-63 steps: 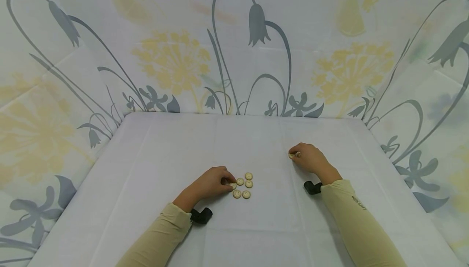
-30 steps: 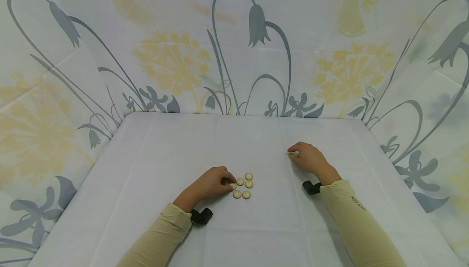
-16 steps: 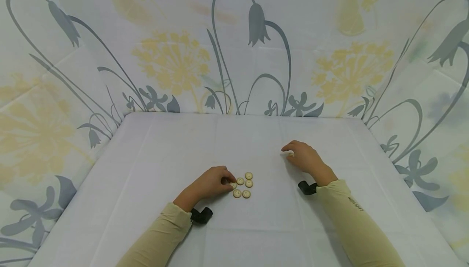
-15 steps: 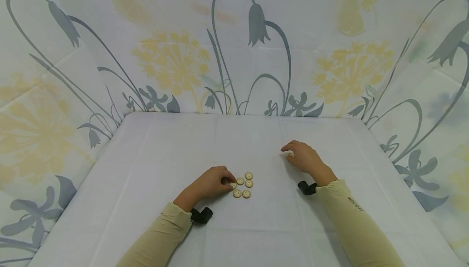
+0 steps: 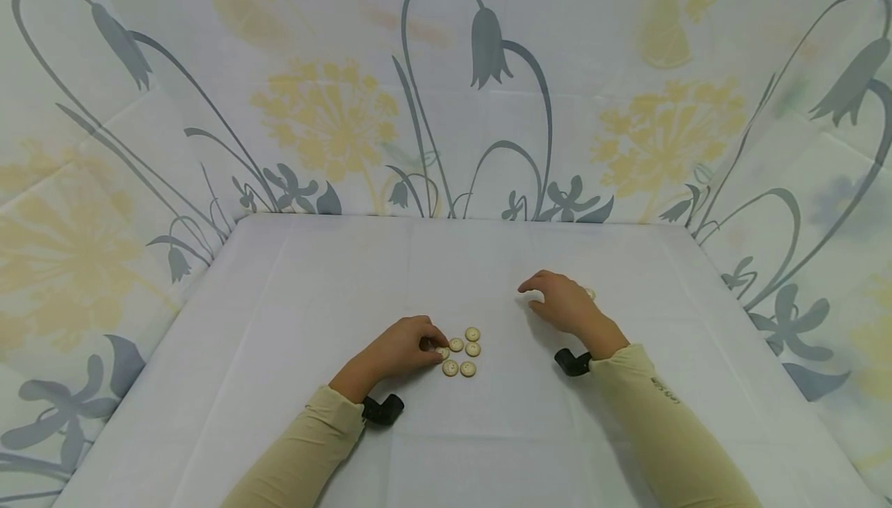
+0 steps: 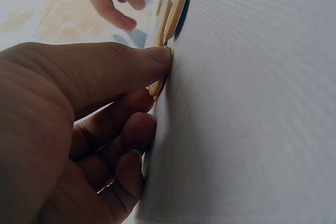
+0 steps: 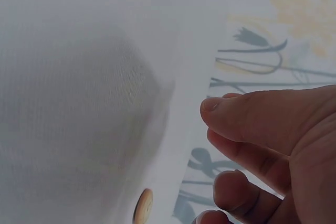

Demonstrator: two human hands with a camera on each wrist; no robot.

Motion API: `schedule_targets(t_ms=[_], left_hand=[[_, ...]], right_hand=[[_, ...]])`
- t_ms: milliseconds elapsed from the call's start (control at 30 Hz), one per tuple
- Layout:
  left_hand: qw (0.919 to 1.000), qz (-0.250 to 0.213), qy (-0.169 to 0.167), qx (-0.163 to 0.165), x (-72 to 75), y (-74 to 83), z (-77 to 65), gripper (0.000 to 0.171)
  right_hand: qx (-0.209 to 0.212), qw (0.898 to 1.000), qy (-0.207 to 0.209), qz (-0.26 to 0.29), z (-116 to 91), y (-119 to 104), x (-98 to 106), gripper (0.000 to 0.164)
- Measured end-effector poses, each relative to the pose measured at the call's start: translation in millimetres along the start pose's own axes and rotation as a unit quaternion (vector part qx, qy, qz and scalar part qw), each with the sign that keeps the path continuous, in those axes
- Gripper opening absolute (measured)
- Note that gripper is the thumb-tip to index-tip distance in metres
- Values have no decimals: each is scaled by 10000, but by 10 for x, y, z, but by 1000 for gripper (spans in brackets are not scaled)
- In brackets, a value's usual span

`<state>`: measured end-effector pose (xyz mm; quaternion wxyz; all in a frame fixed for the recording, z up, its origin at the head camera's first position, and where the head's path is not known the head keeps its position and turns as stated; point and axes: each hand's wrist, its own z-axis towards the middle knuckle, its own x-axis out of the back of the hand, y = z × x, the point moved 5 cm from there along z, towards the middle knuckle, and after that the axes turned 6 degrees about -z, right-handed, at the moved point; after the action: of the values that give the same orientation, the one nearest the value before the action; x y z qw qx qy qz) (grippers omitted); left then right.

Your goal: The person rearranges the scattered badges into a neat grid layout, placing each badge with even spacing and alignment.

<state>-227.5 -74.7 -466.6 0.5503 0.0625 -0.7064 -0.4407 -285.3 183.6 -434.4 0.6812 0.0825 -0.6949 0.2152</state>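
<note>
Round wooden buttons (image 5: 468, 369) lie in a small cluster on the white cloth, several of them together. At the cluster's left edge my left hand (image 5: 404, 349) pinches one button (image 6: 154, 88) between thumb and fingers, down at the cloth. The neighbouring button (image 6: 175, 14) shows just beyond the thumb in the left wrist view. My right hand (image 5: 560, 303) hovers over the cloth to the right of the cluster, thumb and fingers apart, holding nothing. Behind it, partly hidden by the hand, a separate button (image 5: 590, 293) lies on the cloth; the right wrist view shows a button (image 7: 143, 206) below the fingers.
White cloth (image 5: 313, 276) covers the table. Floral-printed fabric (image 5: 446, 105) rises at the back and on both sides. A black device is strapped at the left wrist (image 5: 383, 410), and another black device (image 5: 573, 362) at the right wrist.
My right hand has let go of the button it pinched at the right and moved left, uncovering a button behind it. The left hand and the cluster have stayed put.
</note>
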Motion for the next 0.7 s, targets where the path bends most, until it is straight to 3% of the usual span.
schedule_targets(t_ms=[700], left_hand=[[9998,-175,-64,61,5,-1,1,18]], right_hand=[[414,9989,-4,-203,9,-324,-77,24]])
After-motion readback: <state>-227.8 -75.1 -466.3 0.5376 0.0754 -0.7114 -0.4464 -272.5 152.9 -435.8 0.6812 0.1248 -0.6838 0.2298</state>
